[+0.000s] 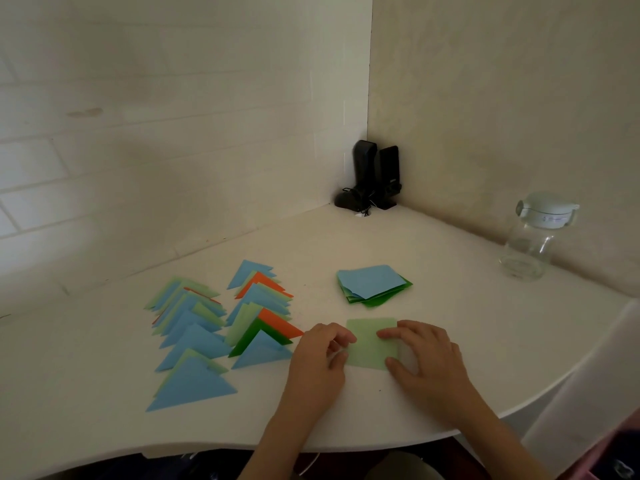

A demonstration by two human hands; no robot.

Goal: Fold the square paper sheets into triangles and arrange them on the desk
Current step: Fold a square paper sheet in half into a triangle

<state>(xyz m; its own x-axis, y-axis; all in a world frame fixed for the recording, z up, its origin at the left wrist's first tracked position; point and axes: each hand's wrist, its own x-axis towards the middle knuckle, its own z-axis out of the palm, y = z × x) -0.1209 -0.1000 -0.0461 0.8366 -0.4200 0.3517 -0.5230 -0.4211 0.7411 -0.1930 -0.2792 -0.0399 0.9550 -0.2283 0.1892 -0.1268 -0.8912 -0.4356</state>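
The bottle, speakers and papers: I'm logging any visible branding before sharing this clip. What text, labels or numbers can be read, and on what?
No text can be read.
Water bottle: faint print on the white band under its lid, too small and blurred to read.
Right-hand speaker: a small pale mark near its base, illegible.
Stack of square sheets, folded triangles and light green sheet: plain, no print.
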